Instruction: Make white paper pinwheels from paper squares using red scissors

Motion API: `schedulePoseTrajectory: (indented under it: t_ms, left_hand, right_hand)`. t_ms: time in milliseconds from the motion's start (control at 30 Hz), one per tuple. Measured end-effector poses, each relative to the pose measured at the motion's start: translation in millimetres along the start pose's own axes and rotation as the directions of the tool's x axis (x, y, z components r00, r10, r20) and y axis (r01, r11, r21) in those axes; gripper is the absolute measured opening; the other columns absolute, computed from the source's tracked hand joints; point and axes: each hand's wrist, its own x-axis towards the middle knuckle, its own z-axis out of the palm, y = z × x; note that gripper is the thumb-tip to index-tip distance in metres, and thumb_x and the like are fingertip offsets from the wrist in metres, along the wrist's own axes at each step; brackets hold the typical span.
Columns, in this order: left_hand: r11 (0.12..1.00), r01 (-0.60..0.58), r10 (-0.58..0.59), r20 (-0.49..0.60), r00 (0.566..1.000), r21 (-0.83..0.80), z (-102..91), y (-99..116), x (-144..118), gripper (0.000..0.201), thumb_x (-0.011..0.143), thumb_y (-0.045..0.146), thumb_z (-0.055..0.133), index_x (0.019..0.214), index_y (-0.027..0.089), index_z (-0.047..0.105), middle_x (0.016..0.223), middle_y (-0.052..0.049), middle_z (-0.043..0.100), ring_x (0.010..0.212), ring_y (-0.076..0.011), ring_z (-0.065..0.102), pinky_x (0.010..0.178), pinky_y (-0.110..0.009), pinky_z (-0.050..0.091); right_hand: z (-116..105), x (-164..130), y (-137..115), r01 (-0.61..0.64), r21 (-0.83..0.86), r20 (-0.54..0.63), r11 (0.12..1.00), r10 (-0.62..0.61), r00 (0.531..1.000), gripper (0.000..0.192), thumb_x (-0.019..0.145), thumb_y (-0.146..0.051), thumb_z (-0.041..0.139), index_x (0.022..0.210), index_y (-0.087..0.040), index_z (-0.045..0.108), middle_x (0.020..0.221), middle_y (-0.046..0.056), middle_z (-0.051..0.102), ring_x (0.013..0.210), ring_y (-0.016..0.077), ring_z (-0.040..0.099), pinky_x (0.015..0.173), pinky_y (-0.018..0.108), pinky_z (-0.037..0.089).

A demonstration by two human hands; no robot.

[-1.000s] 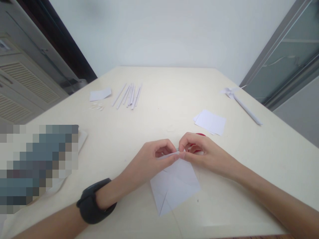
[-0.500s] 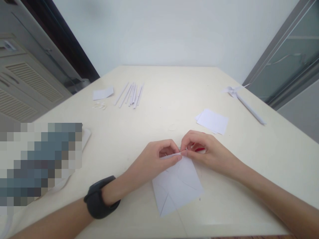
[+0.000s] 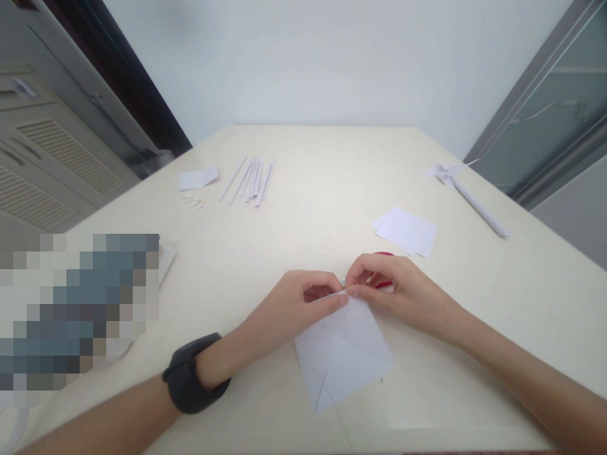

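**Fingers pinch the far corner of a folded sheet**

The fingers [image 3: 342, 299] of both hands are drawn narrow, thumb against forefinger, meeting tip to tip on the raised far corner of a white paper square [image 3: 344, 357]. The left hand [image 3: 296, 306], a dark band on its wrist, and the right hand [image 3: 396, 292] each grip that lifted edge; the rest of the sheet lies flat near the front edge of the table [image 3: 308, 227], creases showing across it. Something red [image 3: 383, 283] peeks out under the right hand. Towards the right edge lie a stack of paper squares [image 3: 408, 232] and a paper pinwheel [image 3: 467, 196]; towards the far left corner, rolled paper sticks [image 3: 249, 180]. I'd judge a corner fold is being set; pressing it needs aligned edges and light, even pressure.
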Motion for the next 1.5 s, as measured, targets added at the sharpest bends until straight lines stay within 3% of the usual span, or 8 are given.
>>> schedulePoseTrajectory:
  t_ms: [133,233,333,533,733,1300,1500]
  left_hand:
    - [0.994,0.045,-0.043,0.026,0.999,-0.100,-1.7,2.7,0.6,0.018,0.081,0.031,0.057,0.073,0.017,0.065,0.068,0.002,0.056,0.064,-0.0108,0.049,0.057,-0.021,0.035]
    - [0.962,0.171,-0.163,0.055,0.985,-0.215,-4.5,4.9,1.5,0.019,0.079,0.032,0.060,0.069,0.016,0.064,0.065,0.002,0.055,0.061,-0.0106,0.049,0.055,-0.021,0.034]
    - [0.922,0.249,-0.240,0.067,0.968,-0.295,-6.9,7.1,1.6,0.020,0.077,0.033,0.062,0.068,0.015,0.063,0.064,0.002,0.055,0.060,-0.0102,0.049,0.054,-0.020,0.033]
    - [0.887,0.306,-0.285,0.110,0.952,-0.346,-3.4,13.0,-0.3,0.019,0.076,0.029,0.064,0.065,0.015,0.059,0.060,0.004,0.053,0.056,-0.0086,0.048,0.052,-0.019,0.032]
    - [0.909,0.260,-0.259,0.046,0.965,-0.327,0.8,15.1,-3.3,0.021,0.075,0.028,0.063,0.060,0.014,0.058,0.058,0.004,0.050,0.056,-0.0089,0.045,0.053,-0.020,0.030]
    - [0.889,0.299,-0.265,0.143,0.954,-0.347,-3.7,11.0,-2.6,0.018,0.075,0.029,0.062,0.064,0.015,0.059,0.061,0.003,0.049,0.056,-0.0093,0.043,0.053,-0.021,0.028]
    - [0.932,0.183,-0.173,0.060,0.983,-0.312,-2.2,10.7,-1.6,0.011,0.074,0.026,0.063,0.069,0.017,0.063,0.068,0.002,0.056,0.065,-0.0121,0.049,0.060,-0.023,0.033]
  right_hand:
    - [-7.2,0.1,-2.1,-0.038,0.056,0.042,0.998,0.035,0.998,0.012,0.086,-0.022,0.051,0.080,-0.021,0.061,0.081,-0.002,0.065,0.070,0.0094,0.056,0.061,0.022,0.043]
    - [-9.5,-0.6,-1.9,-0.032,0.099,0.067,0.995,0.026,0.997,0.014,0.086,-0.019,0.048,0.084,-0.022,0.062,0.082,-0.003,0.065,0.069,0.0077,0.056,0.059,0.021,0.041]
    - [-8.1,-0.9,-1.6,-0.025,0.119,0.046,0.993,0.020,0.999,0.011,0.085,-0.019,0.051,0.083,-0.022,0.061,0.081,-0.004,0.064,0.070,0.0074,0.056,0.060,0.021,0.041]
    - [-5.4,-0.9,-3.3,-0.007,0.113,0.003,0.994,0.007,1.000,0.005,0.082,-0.021,0.057,0.078,-0.021,0.059,0.076,-0.005,0.062,0.067,0.0078,0.054,0.060,0.021,0.040]
    - [-6.7,-0.9,-3.1,0.003,0.146,0.026,0.989,-0.007,1.000,0.004,0.083,-0.023,0.057,0.081,-0.022,0.061,0.081,-0.003,0.063,0.074,0.0101,0.056,0.066,0.024,0.043]
    - [-5.6,-1.4,-5.5,0.127,0.152,0.035,0.980,-0.133,0.990,0.004,0.081,-0.020,0.060,0.077,-0.021,0.059,0.080,-0.003,0.060,0.072,0.0104,0.054,0.065,0.024,0.043]
    - [-4.2,-1.8,-5.7,0.138,0.120,0.020,0.983,-0.141,0.990,0.010,0.082,-0.014,0.055,0.077,-0.021,0.059,0.080,-0.002,0.060,0.073,0.0106,0.054,0.065,0.023,0.042]
